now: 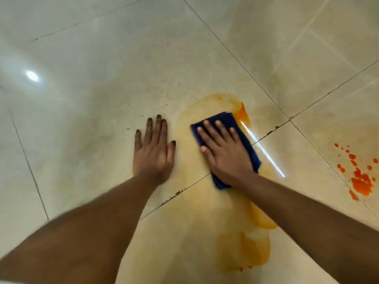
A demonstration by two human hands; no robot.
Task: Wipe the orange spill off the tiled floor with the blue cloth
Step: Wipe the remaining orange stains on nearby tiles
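A folded blue cloth (226,119) lies flat on the beige tiled floor (102,78). My right hand (223,152) presses down on the cloth with fingers spread. An orange spill (244,114) shows as a bright wet streak just past the cloth's far right corner. A paler orange smear (242,249) runs from there down under my right forearm. My left hand (154,149) rests palm-down on the bare tile to the left of the cloth, fingers apart and holding nothing.
A separate patch of thick orange-red splatter (361,181) sits on the tile at the far right. Tiny orange specks (128,129) dot the floor left of my left hand. Dark grout lines (270,131) cross beneath the cloth.
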